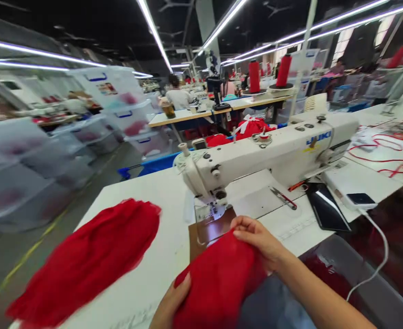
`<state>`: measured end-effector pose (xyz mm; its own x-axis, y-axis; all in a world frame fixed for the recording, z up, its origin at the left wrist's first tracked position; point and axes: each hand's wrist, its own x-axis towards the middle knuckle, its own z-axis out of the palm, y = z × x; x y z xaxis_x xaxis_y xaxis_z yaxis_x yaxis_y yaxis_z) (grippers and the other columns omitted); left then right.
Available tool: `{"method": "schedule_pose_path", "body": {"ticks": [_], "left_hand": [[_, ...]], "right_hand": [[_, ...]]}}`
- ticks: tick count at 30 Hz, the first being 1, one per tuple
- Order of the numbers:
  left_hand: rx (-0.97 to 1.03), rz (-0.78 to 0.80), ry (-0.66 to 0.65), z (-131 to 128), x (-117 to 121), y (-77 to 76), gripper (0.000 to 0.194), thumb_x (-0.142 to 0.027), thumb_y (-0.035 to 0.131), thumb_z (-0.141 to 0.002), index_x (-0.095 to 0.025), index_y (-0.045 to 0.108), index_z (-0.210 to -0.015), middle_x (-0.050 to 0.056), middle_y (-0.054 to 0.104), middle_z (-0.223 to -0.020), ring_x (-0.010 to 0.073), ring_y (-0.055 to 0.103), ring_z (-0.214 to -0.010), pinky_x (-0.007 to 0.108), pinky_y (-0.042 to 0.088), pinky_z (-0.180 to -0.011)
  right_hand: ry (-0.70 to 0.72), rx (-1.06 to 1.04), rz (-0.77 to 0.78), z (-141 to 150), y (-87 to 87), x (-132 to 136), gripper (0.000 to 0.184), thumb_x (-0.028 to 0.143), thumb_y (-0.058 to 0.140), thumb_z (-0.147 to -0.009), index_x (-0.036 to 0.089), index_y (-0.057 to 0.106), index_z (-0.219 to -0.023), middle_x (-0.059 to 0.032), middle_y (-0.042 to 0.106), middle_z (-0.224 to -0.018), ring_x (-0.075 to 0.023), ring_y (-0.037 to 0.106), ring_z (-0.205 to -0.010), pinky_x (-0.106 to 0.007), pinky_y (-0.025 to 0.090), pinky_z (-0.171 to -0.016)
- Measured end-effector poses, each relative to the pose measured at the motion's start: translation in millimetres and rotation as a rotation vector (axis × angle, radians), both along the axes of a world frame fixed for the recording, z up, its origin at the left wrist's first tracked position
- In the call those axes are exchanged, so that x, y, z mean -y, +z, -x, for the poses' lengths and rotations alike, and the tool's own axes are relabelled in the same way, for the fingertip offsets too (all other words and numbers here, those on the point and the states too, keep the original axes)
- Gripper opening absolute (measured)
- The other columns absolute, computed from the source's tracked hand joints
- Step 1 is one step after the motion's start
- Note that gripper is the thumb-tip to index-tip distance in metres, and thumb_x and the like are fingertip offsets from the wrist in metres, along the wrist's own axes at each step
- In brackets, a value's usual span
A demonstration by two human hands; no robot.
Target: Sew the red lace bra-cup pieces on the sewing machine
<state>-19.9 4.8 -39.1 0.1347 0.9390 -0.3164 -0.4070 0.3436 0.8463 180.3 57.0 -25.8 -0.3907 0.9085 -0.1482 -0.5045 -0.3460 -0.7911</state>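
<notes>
A piece of red fabric (218,278) hangs between my two hands, in front of the sewing machine (242,160). My right hand (256,240) pinches its upper edge between thumb and fingers, just below the needle area. At the lower left of the cloth, my left hand (174,299) is closed on its side; the thumb lies on top and the other fingers are hidden. To the left, a heap of red cloth (95,260) lies loosely on the white table (163,256), apart from both hands.
Thread snips (283,198) and a dark tablet (326,208) lie right of the needle. A phone (361,199) sits on a white box, with a white cable (384,242) hanging down. Plastic bins (108,91) stand at left. Red thread cones (283,71) stand behind the machine.
</notes>
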Motion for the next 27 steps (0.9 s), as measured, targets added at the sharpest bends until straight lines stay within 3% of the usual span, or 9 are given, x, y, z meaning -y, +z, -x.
{"method": "schedule_pose_path", "body": {"ticks": [2, 5, 9, 13, 16, 20, 27], "left_hand": [[-0.028, 0.055, 0.058, 16, 9, 2.6, 0.042, -0.046, 0.076, -0.088, -0.016, 0.07, -0.116, 0.011, 0.07, -0.122, 0.0292, 0.067, -0.111, 0.045, 0.056, -0.095], [-0.04, 0.09, -0.018, 30, 14, 13.4, 0.052, -0.052, 0.088, -0.072, -0.014, 0.077, -0.106, 0.013, 0.076, -0.111, 0.0348, 0.067, -0.114, 0.043, 0.053, -0.1], [-0.092, -0.023, -0.092, 35, 10, 23.2, 0.051, -0.053, 0.083, -0.078, -0.02, 0.076, -0.117, 0.011, 0.076, -0.117, 0.0319, 0.064, -0.12, 0.04, 0.05, -0.103], [-0.261, -0.143, -0.142, 44, 3, 20.2, 0.052, -0.056, 0.075, -0.086, -0.021, 0.073, -0.125, 0.008, 0.074, -0.121, 0.0279, 0.063, -0.119, 0.035, 0.046, -0.104], [-0.343, -0.126, -0.181, 52, -5, 17.8, 0.057, -0.062, 0.073, -0.085, -0.016, 0.075, -0.119, 0.01, 0.076, -0.112, 0.0272, 0.067, -0.104, 0.035, 0.049, -0.094], [-0.383, -0.108, -0.127, 54, -17, 17.8, 0.063, -0.067, 0.077, -0.078, -0.013, 0.077, -0.11, 0.01, 0.077, -0.101, 0.0262, 0.067, -0.095, 0.032, 0.049, -0.084], [-0.404, -0.169, -0.13, 51, -23, 20.5, 0.058, -0.065, 0.075, -0.08, -0.015, 0.076, -0.11, 0.009, 0.077, -0.103, 0.0262, 0.066, -0.097, 0.032, 0.048, -0.087]], "right_hand": [[-0.031, 0.051, -0.019, -5, -0.4, -1, 0.051, 0.049, 0.094, -0.064, 0.021, 0.062, -0.093, 0.0053, 0.061, -0.08, -0.0067, 0.053, -0.068, -0.018, 0.04, -0.065], [-0.068, 0.178, -0.087, -9, -3.3, -4, 0.046, 0.049, 0.09, -0.071, 0.02, 0.063, -0.095, 0.0018, 0.065, -0.083, -0.0102, 0.056, -0.071, -0.021, 0.042, -0.066], [-0.189, 0.358, -0.216, -7, -7.5, -2, 0.046, 0.055, 0.086, -0.073, 0.021, 0.063, -0.095, -0.0025, 0.066, -0.089, -0.0154, 0.06, -0.079, -0.026, 0.047, -0.07], [-0.297, 0.51, -0.361, -8, -12.1, -1, 0.047, 0.06, 0.077, -0.078, 0.022, 0.063, -0.103, -0.0073, 0.067, -0.101, -0.0208, 0.064, -0.093, -0.032, 0.053, -0.079], [-0.352, 0.639, -0.477, -12, -15.9, -3, 0.041, 0.054, 0.071, -0.084, 0.023, 0.062, -0.109, -0.0084, 0.067, -0.1, -0.0236, 0.066, -0.096, -0.039, 0.055, -0.084], [-0.458, 0.792, -0.649, -16, -19.7, -4, 0.028, 0.043, 0.065, -0.089, 0.024, 0.063, -0.109, -0.0094, 0.064, -0.109, -0.0245, 0.064, -0.101, -0.043, 0.054, -0.089], [-0.387, 0.891, -0.822, -9, -20.6, 4, 0.019, 0.037, 0.055, -0.096, 0.024, 0.067, -0.104, -0.0093, 0.066, -0.105, -0.0221, 0.067, -0.092, -0.036, 0.059, -0.074]]}}
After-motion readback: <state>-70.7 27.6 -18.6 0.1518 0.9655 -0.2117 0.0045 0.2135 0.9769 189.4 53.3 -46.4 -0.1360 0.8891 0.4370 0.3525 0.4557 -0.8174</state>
